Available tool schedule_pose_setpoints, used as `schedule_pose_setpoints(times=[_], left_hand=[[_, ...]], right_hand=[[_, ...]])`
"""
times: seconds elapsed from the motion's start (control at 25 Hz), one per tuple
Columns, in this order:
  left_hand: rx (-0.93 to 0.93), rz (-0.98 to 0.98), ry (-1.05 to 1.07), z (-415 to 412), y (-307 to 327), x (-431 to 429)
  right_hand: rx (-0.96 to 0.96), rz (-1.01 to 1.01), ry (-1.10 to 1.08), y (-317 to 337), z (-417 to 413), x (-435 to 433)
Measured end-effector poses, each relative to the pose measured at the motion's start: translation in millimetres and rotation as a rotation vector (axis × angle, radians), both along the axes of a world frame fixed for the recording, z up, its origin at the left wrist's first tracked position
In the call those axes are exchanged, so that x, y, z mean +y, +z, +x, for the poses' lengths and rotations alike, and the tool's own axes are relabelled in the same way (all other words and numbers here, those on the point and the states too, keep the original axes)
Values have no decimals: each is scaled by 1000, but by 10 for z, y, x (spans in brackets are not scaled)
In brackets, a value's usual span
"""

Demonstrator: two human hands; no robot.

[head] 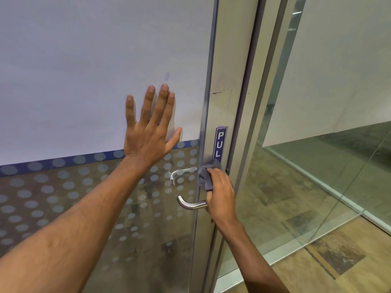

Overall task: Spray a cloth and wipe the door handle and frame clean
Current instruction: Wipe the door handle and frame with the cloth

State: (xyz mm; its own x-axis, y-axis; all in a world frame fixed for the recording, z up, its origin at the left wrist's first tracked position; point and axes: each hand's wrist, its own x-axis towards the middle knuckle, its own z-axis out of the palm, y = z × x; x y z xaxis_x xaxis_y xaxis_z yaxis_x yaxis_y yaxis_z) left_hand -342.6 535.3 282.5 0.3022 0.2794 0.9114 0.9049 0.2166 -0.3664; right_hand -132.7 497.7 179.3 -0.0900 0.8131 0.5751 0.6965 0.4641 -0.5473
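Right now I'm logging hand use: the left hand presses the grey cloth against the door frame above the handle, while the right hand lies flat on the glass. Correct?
Hands swapped. The head view shows the right hand pressing the grey cloth on the door frame above the handle; the left hand lies flat on the glass.

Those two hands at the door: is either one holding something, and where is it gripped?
The right hand holds a grey cloth, bunched under its fingers against the door frame. The left hand holds nothing; it lies flat and open on the door panel.

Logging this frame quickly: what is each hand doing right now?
Left hand: open, fingers spread, palm flat against the door glass, holding nothing.
Right hand: closed on the grey cloth, pressing it to the door frame just above the handle.
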Motion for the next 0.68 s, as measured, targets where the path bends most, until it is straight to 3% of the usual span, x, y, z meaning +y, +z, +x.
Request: schedule_pose_setpoints(times=[0.12,0.24,0.28,0.36,0.44,0.52,0.56,0.68], left_hand=[[-3,4,2,-5,7,-5],[-6,-6,-4,-3,31,-16],[-7,-12,-8,-4,29,-20],[-8,-15,-2,-4,17,-22],[-11,-23,-2,-10,12,-29],[-9,-19,-2,-11,20,-28],[-7,-15,-1,-7,25,-30],[0,-11,-1,5,18,-16]], right_hand=[[-307,-73,89,-146,190,41],[-896,-58,45,-64,113,93],[-1013,-55,47,-49,58,92],[-1043,-27,63,-56,27,151],[-717,-32,156,-147,132,197],[-108,-96,238,-245,198,130],[158,-90,213,-308,207,101],[626,-194,6,-528,198,163]])
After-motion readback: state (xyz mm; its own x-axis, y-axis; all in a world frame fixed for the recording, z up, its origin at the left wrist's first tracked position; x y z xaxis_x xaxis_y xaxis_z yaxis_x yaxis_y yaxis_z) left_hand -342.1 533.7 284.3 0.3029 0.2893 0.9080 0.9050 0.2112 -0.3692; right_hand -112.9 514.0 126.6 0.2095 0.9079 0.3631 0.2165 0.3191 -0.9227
